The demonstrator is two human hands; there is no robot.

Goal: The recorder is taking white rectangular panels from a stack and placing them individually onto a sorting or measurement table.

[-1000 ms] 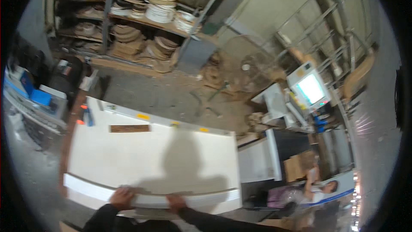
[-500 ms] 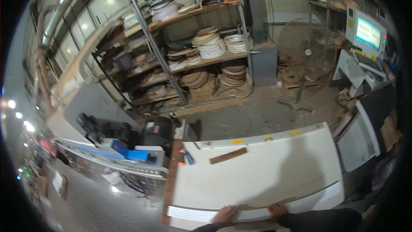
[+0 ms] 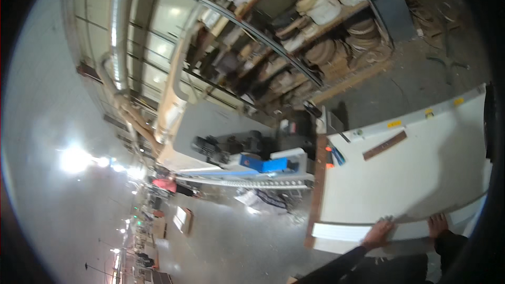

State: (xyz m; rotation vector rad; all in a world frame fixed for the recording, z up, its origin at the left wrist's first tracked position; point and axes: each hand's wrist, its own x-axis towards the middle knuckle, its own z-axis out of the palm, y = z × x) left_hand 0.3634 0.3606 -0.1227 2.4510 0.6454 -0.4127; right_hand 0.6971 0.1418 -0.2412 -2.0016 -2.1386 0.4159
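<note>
Lying lengthwise along the near edge of a broad, flat, off-white surface (image 3: 368, 192), a long, narrow, white strip-like piece (image 3: 339, 231), left end reaching a reddish-brown border (image 3: 316, 186), right end running toward the dark rim of the view. Cannot tell whether one piece or several side by side. Laid over it from the near side, in dark sleeves, the left hand (image 3: 377, 232) and, a little apart along its length, the right hand (image 3: 437, 224). Fingers partly bent on the left, slightly spread on the right, both in contact with the white piece; cannot tell whether gripping it or only resting on it, with thumbs and undersides hidden.

Farther in on the surface, apart from both hands, a flat, straight, brown bar (image 3: 385, 145), set at a slant. Just left of it, near the border, a small orange-and-blue tool (image 3: 336, 156). Along the far edge, a pale grey rail (image 3: 368, 130) with yellow labels.

Beyond the left side, a large grey machine (image 3: 221, 121) with bright blue parts, above a grey floor (image 3: 221, 250). Behind, metal-framed shelves (image 3: 284, 47) stacked with white and brown coils; higher up on the left, a shiny silver duct (image 3: 120, 26).
</note>
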